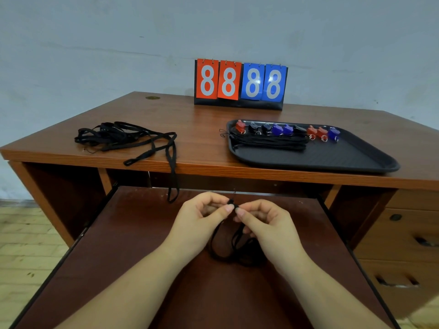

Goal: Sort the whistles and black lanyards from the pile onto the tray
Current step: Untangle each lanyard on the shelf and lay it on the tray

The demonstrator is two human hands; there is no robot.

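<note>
My left hand [202, 217] and my right hand [263, 222] meet above the pull-out shelf, both pinching the small black end of one black lanyard [234, 245]. Its loops hang down between my wrists. On the desk's left lies a tangled pile of black lanyards [118, 137], with one strap drooping over the front edge. The black tray [332, 157] sits on the right. Along its far side runs a row of red, black and blue whistles [285, 130], and a bundle of straightened lanyards [270, 141] lies in front of them.
A flip scoreboard [241, 84] reading 88 88 stands at the back of the desk [202, 124] against the wall. The pull-out shelf [142, 233] extends toward me. Drawers [403, 233] fill the right side under the desk.
</note>
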